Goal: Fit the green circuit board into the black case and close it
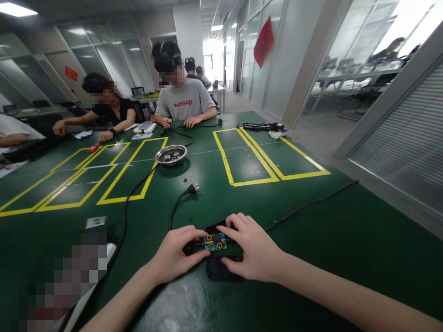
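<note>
A small green circuit board [215, 242] with copper coils lies between my hands, close to the near side of the green table. My left hand [178, 251] pinches its left end, thumb below and fingers above, where a black cable comes in. Around the board's right end curves my right hand [251, 246], its thumb on the lower piece of a black plastic case [218, 271] and its fingers by the upper piece [213, 226]. Blue wires show at the right end of the board. My right palm hides part of the case.
A black power plug [192, 189] lies beyond my left hand. Farther off stands a metal bowl [170, 155] with metal parts. A black cable [311, 202] runs right. Yellow tape rectangles [254, 182] mark the table [311, 240]. Two people [185, 99] work at the far side.
</note>
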`<move>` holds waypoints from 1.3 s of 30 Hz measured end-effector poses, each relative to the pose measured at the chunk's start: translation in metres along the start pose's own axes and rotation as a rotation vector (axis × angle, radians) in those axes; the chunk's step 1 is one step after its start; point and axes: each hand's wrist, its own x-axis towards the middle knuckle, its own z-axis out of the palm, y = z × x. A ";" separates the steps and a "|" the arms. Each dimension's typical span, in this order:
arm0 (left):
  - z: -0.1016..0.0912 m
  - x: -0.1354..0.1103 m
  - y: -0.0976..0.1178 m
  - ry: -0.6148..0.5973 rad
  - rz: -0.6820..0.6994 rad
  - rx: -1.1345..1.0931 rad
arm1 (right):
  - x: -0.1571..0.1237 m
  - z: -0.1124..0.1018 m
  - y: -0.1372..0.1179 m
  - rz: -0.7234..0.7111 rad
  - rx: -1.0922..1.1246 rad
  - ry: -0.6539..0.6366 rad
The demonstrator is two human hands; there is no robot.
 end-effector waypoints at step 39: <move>0.006 0.014 -0.012 0.043 0.043 0.011 | 0.007 -0.012 0.038 -0.196 0.111 0.059</move>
